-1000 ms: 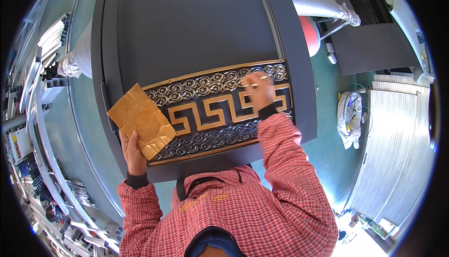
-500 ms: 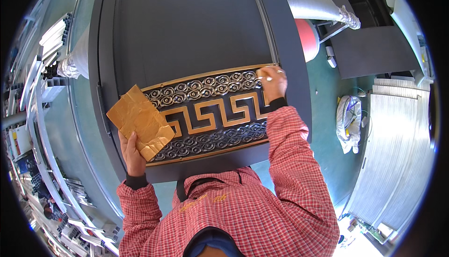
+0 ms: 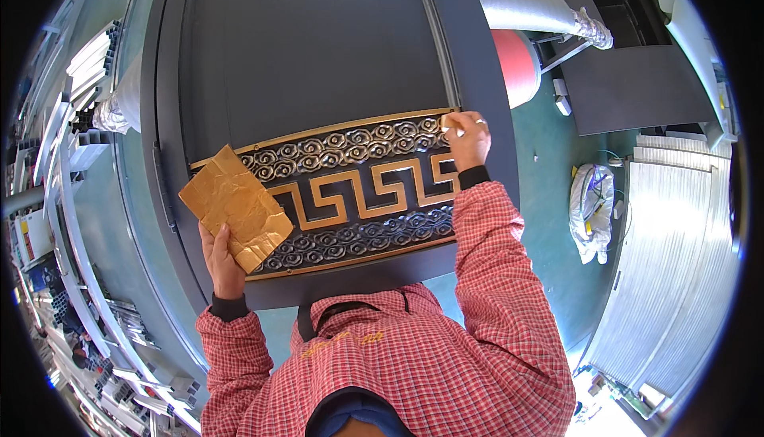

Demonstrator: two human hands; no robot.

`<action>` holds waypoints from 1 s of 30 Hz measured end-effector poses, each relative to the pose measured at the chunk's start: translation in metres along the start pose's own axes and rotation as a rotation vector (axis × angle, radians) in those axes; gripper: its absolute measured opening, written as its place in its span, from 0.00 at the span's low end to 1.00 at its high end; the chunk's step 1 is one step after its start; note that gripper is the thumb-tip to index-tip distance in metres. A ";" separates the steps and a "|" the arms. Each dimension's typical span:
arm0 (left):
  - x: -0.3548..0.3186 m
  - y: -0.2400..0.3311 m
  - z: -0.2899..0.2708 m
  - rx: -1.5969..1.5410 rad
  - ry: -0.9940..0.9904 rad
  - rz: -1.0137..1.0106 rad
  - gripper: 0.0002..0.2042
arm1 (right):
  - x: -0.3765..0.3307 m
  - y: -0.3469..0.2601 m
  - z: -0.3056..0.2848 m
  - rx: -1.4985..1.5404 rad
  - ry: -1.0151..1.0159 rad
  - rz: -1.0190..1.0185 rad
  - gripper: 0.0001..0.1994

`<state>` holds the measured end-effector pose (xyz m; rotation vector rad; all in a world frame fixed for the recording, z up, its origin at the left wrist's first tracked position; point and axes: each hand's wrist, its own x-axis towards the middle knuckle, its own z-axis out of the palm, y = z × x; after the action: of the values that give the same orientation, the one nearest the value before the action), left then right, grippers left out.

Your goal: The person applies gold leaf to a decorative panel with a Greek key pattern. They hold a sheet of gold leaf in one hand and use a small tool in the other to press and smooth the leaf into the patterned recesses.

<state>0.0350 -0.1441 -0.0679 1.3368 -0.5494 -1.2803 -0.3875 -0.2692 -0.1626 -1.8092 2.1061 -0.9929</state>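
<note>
Left hand (image 3: pixel 224 263): gold sheet (image 3: pixel 237 206) is grasped by the fingers, over the left end of ornamental panel (image 3: pixel 350 149) | panel is set across dark door (image 3: pixel 318 39) | right hand (image 3: pixel 471 149): small tan piece (image 3: pixel 448 122) is pinched by the fingers at the panel's upper right corner

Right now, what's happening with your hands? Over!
Left hand holding gold sheet. Right hand pinching small tan piece, upper right of panel. Gold sheet hides panel's left part.
</note>
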 end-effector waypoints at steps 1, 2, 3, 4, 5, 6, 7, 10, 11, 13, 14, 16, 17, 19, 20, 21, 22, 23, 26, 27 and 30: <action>0.000 -0.003 0.003 0.000 0.000 -0.001 0.21 | -0.003 -0.007 0.001 -0.020 -0.027 -0.014 0.06; 0.000 -0.006 0.006 0.000 0.000 -0.002 0.21 | -0.010 -0.019 0.011 0.002 -0.022 -0.050 0.08; 0.001 -0.009 0.008 0.001 -0.001 -0.004 0.21 | -0.017 -0.036 0.016 0.120 -0.160 -0.022 0.08; 0.001 -0.006 0.015 0.009 0.002 -0.007 0.22 | -0.028 -0.049 0.023 0.169 -0.178 -0.125 0.08; 0.000 -0.003 0.023 0.019 0.010 -0.010 0.22 | -0.032 -0.064 0.026 0.188 -0.189 -0.218 0.08; -0.003 0.000 0.026 0.029 0.021 -0.012 0.22 | -0.032 -0.058 0.025 0.218 -0.202 -0.210 0.07; -0.004 0.000 0.024 0.023 0.022 -0.003 0.22 | -0.028 -0.048 0.020 0.244 -0.214 -0.206 0.06; -0.006 -0.002 0.009 -0.005 0.030 0.020 0.22 | -0.018 -0.006 -0.015 0.074 -0.101 -0.039 0.06; -0.007 -0.002 0.008 -0.019 0.030 0.018 0.22 | -0.019 0.008 -0.019 0.082 -0.103 0.029 0.08; -0.010 -0.005 0.007 -0.028 0.047 0.013 0.21 | -0.024 -0.007 -0.012 0.056 -0.122 -0.067 0.09; -0.010 -0.007 0.008 -0.027 0.063 0.012 0.21 | -0.031 -0.025 0.000 0.144 -0.109 -0.087 0.10; -0.012 -0.006 0.010 -0.020 0.079 0.021 0.21 | -0.040 -0.059 0.027 0.185 -0.184 -0.218 0.11; -0.014 -0.004 0.010 -0.014 0.079 0.029 0.21 | -0.044 -0.076 0.035 0.274 -0.248 -0.240 0.10; -0.019 0.001 0.005 -0.023 0.084 0.034 0.21 | -0.040 -0.077 0.035 0.262 -0.266 -0.345 0.09; -0.023 0.004 0.002 -0.035 0.092 0.035 0.20 | -0.036 -0.070 0.024 0.224 -0.292 -0.276 0.09; -0.027 0.007 -0.003 -0.054 0.104 0.039 0.20 | -0.028 -0.057 0.008 0.183 -0.321 -0.215 0.09; -0.031 0.008 -0.009 -0.056 0.119 0.046 0.20 | -0.025 -0.034 -0.001 0.106 -0.229 -0.169 0.08; -0.032 0.009 -0.017 -0.059 0.135 0.056 0.20 | -0.022 -0.014 -0.007 0.030 -0.135 -0.124 0.07; -0.035 0.007 -0.035 -0.069 0.190 0.061 0.21 | -0.022 -0.014 0.004 0.085 -0.150 0.009 0.09; -0.033 0.007 -0.038 -0.075 0.205 0.057 0.21 | -0.025 -0.036 0.014 0.093 -0.186 -0.024 0.10; -0.033 0.015 -0.038 -0.070 0.227 0.081 0.22 | -0.047 -0.114 0.064 0.291 -0.349 -0.216 0.11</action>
<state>0.0642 -0.1034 -0.0520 1.3664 -0.3925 -1.0564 -0.2497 -0.2517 -0.1561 -1.9192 1.5067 -0.8948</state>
